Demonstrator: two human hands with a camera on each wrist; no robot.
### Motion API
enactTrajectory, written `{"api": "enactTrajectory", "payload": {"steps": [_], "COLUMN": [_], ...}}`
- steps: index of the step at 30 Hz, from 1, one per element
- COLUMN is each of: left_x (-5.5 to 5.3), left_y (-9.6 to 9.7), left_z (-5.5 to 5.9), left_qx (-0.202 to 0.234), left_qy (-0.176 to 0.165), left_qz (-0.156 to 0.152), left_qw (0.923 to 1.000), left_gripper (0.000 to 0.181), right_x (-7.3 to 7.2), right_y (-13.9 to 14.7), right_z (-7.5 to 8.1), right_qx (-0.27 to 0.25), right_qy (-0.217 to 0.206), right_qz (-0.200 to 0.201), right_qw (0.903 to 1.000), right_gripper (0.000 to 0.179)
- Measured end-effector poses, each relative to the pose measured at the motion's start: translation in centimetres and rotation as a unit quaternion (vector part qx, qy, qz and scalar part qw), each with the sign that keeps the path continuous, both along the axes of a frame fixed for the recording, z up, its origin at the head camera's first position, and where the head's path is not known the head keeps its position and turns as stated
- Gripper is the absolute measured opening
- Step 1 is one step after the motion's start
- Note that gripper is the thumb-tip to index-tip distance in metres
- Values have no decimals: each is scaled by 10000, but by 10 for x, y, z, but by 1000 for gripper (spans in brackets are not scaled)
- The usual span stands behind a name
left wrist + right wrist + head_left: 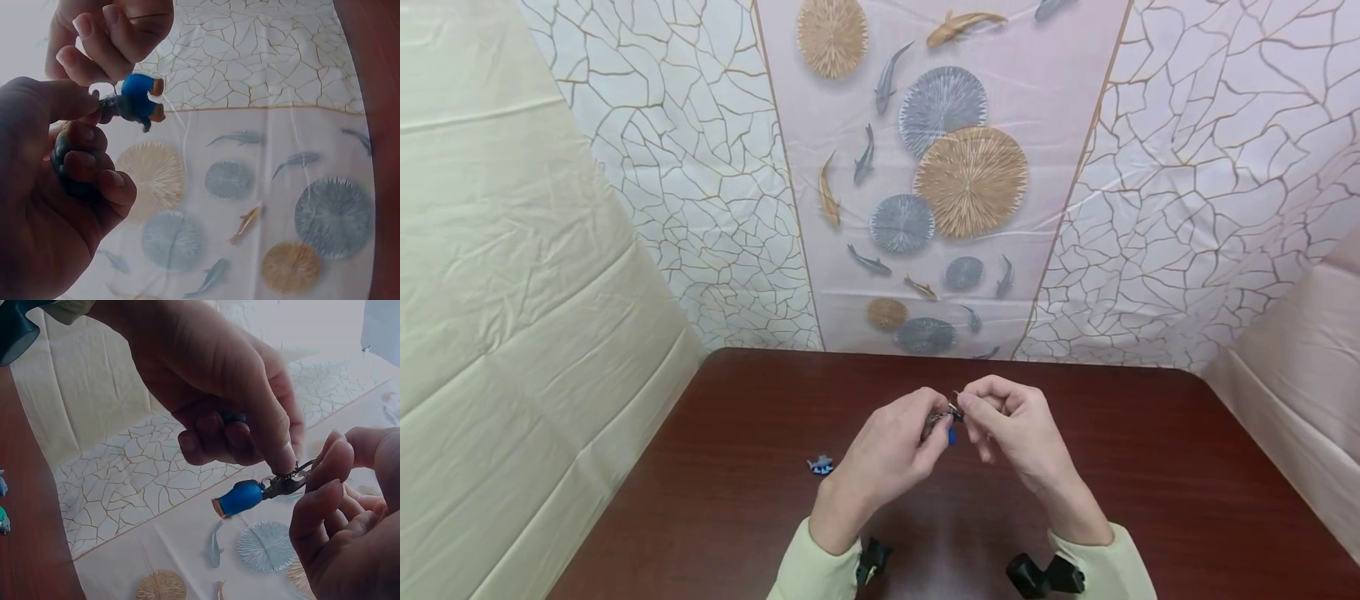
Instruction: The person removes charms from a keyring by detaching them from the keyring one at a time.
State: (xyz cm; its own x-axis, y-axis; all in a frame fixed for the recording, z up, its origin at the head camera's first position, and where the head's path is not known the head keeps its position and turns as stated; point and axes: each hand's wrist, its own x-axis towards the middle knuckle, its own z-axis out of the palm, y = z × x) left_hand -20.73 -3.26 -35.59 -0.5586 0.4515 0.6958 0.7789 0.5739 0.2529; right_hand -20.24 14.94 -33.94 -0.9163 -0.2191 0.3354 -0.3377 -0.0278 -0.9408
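Two bare hands, one small keychain-like item between them, raised above a dark red-brown table (pixel 760 400).

Item one: blue figure (pixel 242 499) with tan ends, hanging from the metal clasp below the fingertips, gripped by neither hand directly.

Item two: metal clasp (pixel 287 485), dark and slender, with a thin loop at its upper end; held between the hands.

Left hand (pixel 887 446): thumb and forefinger pinched on the clasp; remaining fingers curled about a dark teal thing (pixel 61 156) in the palm, mostly covered, kind not identifiable.

Right hand (pixel 1018 429): thumb and forefinger pinched on the clasp's upper end, close beside the left fingertips.

Loose pieces: a small grey-and-blue cluster (pixel 822 464) on the table, beside the left forearm, untouched.

Condition of work: apparently midway. Figure and clasp appear already joined; handling of the fastening seems unfinished, both hands being occupied there. Whether the loop is fastened or undone cannot be told, fingertips covering it. The cluster's turn, if any, remains outstanding.
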Motion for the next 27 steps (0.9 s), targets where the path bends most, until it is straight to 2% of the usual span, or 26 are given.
{"api": "enactTrajectory", "payload": {"steps": [5,8,12,19,22,27], "left_x": [1,0,-1,-2,-2,-3], "left_y": [1,0,-1,-4,-5,-4], "left_z": [1,0,-1,-1,0,2], "left_qx": [-344,-420,-293,274,417,489], "left_qy": [721,863,686,-175,-187,-155], "left_qz": [186,184,-41,-539,-575,-636], "left_qw": [9966,9952,9972,9980,9973,9967], "left_gripper": [8,6,5,3,4,2], "right_x": [-1,-2,-3,-3,-3,-4], "right_y": [-1,-1,1,6,8,10], "right_z": [-1,-2,-2,-2,-1,-1], "right_qx": [62,71,112,570,824,1197], "right_qy": [-192,-220,-149,309,359,389], "right_qz": [-8,43,206,555,577,332], "right_qw": [9998,9997,9996,9964,9943,9915], "right_gripper": [14,12,13,12,9,7]}}
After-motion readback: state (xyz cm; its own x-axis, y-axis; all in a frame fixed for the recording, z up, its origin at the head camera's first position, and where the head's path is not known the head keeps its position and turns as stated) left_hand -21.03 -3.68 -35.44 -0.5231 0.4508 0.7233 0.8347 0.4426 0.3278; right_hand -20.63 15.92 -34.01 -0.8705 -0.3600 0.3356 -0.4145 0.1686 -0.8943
